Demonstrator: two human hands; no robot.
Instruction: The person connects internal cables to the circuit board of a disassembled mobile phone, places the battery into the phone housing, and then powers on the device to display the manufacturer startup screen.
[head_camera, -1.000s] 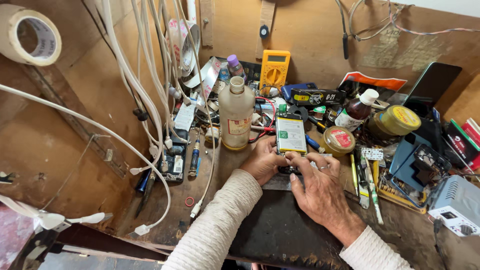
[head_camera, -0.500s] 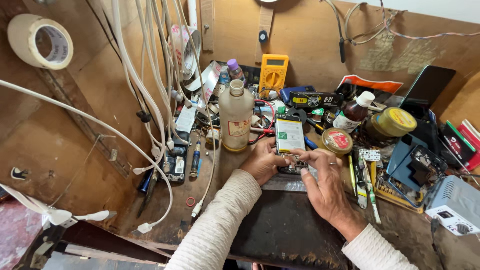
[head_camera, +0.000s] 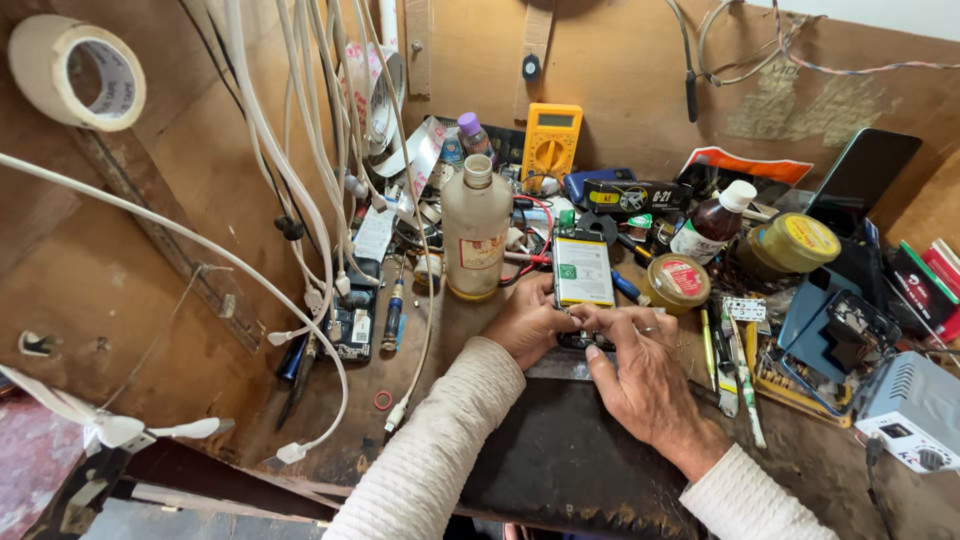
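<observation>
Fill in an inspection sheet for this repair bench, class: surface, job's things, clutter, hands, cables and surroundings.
Surface: worn wooden bench, dark mat in front.
Job's things: opened phone, battery side up.
Clutter: tall plastic bottle, yellow multimeter, round tin, jar.
Hands: left hand and right hand both grip the phone's lower end.
Cables: white cables hang at left.
Surroundings: tape roll on the wall.

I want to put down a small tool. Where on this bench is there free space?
Bare wood lies at the left, between the hanging white cables and the bench's front edge. The dark mat between the two sleeves is also free. Behind the left hand and right hand, around the opened phone, it is crowded.
</observation>
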